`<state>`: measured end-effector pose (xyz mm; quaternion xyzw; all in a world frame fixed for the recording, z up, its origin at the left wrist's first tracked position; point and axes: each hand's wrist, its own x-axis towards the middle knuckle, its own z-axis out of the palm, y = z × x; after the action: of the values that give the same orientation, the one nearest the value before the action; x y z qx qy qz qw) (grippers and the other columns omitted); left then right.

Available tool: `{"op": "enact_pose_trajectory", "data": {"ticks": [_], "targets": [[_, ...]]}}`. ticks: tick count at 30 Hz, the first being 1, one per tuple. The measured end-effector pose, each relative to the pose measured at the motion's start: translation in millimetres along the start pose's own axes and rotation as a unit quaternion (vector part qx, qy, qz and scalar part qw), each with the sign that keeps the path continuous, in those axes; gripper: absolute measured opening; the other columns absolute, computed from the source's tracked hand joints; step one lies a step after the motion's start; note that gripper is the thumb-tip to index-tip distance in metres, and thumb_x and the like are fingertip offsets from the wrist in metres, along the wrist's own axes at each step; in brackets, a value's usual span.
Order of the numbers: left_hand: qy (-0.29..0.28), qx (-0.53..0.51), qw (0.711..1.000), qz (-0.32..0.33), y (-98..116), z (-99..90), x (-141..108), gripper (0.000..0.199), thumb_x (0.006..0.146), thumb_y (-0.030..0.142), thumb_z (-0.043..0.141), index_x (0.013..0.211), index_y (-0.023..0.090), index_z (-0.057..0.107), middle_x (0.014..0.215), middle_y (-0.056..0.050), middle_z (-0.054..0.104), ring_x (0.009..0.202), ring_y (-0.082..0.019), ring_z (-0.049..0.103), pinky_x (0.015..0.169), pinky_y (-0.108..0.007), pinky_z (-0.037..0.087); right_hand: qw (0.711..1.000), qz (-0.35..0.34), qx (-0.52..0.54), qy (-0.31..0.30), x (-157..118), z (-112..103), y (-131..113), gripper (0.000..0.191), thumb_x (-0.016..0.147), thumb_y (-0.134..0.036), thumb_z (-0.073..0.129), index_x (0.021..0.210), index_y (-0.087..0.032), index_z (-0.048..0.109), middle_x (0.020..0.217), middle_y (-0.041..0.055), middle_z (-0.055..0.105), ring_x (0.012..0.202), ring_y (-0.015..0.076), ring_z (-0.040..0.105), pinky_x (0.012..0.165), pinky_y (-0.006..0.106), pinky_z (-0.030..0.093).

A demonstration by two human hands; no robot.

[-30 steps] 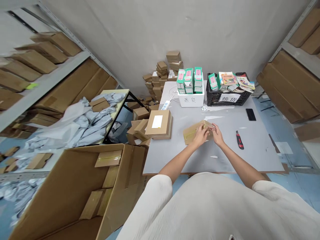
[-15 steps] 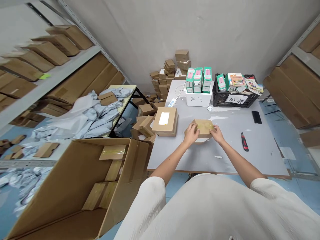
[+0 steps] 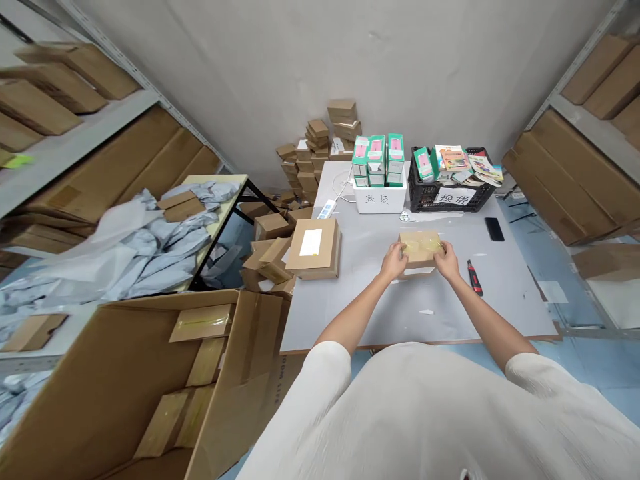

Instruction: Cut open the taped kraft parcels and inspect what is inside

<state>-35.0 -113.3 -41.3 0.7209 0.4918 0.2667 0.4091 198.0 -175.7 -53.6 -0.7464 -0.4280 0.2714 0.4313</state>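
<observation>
A small brown cardboard box [image 3: 420, 256] with clear, yellowish tape across its top is held over the grey table in front of me. My left hand [image 3: 393, 261] is closed on its left end, and my right hand [image 3: 447, 260] grips the right end. A white patch shows low on the side facing me. To the right of my right hand lies a red and black box cutter [image 3: 475, 278]. Left of the hands, a larger cardboard box [image 3: 320, 260] with a white label rests on the table [image 3: 350, 320].
A white bin [image 3: 380, 200] of green-and-pink boxes and a black crate [image 3: 453, 200] of booklets stand at the back. A phone [image 3: 494, 229] lies at right. At lower left is a big open carton [image 3: 250, 373] with several taped boxes inside. Shelves flank both sides.
My view has turned right, so the surroundings sit further left. Both hands have carried the small box rightward, closer to the box cutter. The left hand has shifted toward the box's left end.
</observation>
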Motion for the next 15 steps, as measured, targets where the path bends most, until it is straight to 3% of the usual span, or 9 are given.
{"op": "enact_pose_trajectory", "data": {"ticks": [4,6,8,11,15], "targets": [[0.004,0.068,0.998,0.004,2.2,1.6,-0.2,0.04,0.095,0.015,0.064,0.133,0.027,0.068,0.158,-0.013,0.056,0.149,-0.035,0.051,0.124,-0.055,0.045,1.0,0.014,0.012,-0.009,-3.9,-2.2,3.9,0.075,0.083,-0.041,0.066,0.156,-0.027,0.054,0.15,0.0128,0.069,0.14,0.0365,0.064,0.124,0.056,0.046],[0.023,0.092,0.995,0.042,7.1,1.0,-1.2,0.038,0.095,0.015,0.066,0.131,0.026,0.07,0.162,-0.014,0.052,0.154,-0.038,0.045,0.127,-0.058,0.04,0.999,0.009,0.029,-0.012,-6.4,2.1,0.6,0.071,0.089,-0.046,0.061,0.157,-0.026,0.053,0.152,0.0134,0.068,0.142,0.0354,0.063,0.125,0.056,0.046],[0.011,0.091,0.992,0.083,15.2,1.1,-1.3,0.036,0.099,0.018,0.065,0.133,0.027,0.071,0.156,-0.014,0.057,0.151,-0.037,0.049,0.126,-0.056,0.041,0.999,-0.004,0.051,-0.02,-8.5,9.4,-5.5,0.068,0.094,-0.049,0.053,0.157,-0.026,0.052,0.152,0.0137,0.069,0.141,0.0336,0.063,0.125,0.055,0.045],[-0.03,0.082,0.992,0.093,27.9,1.1,-3.0,0.041,0.106,0.033,0.061,0.146,0.028,0.066,0.147,-0.014,0.063,0.141,-0.035,0.058,0.122,-0.05,0.045,0.994,-0.033,0.086,-0.051,-10.7,23.9,-15.5,0.067,0.095,-0.049,0.049,0.157,-0.025,0.051,0.149,0.0133,0.071,0.138,0.0308,0.066,0.124,0.053,0.047],[-0.02,0.122,0.992,0.024,32.2,-7.4,-12.7,0.063,0.106,0.061,0.06,0.162,0.033,0.054,0.155,-0.014,0.058,0.137,-0.039,0.06,0.12,-0.052,0.045,0.981,-0.042,0.148,-0.115,-11.2,42.3,-17.9,0.066,0.092,-0.049,0.054,0.154,-0.027,0.055,0.146,0.0126,0.073,0.134,0.0295,0.068,0.117,0.052,0.054]]}}
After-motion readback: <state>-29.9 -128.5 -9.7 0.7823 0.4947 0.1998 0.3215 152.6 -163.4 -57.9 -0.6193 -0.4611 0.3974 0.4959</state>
